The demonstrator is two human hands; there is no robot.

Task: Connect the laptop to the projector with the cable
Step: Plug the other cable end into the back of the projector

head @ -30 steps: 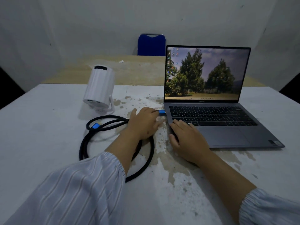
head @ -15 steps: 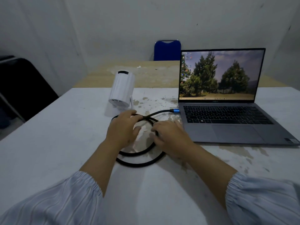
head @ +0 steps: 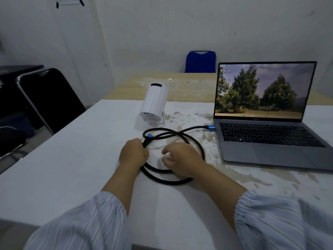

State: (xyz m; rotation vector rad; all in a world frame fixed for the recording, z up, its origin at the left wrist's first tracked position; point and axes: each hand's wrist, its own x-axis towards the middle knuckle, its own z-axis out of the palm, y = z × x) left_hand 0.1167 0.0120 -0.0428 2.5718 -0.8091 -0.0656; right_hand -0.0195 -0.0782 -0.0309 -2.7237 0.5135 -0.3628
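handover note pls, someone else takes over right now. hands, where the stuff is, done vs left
Left hand: grip closed around the black cable just behind its free blue plug.
Right hand: open, fingers curled, resting over the coiled loops; holds nothing that I can see.
Laptop: open, screen on, right side of the white table.
Projector: white, on its stand, beyond the coil, ports facing the person.
Done: other blue plug sits at the laptop's left edge; looks inserted, seating not verifiable.
Left: uncoil, carry free plug to the projector's rear port, push in.
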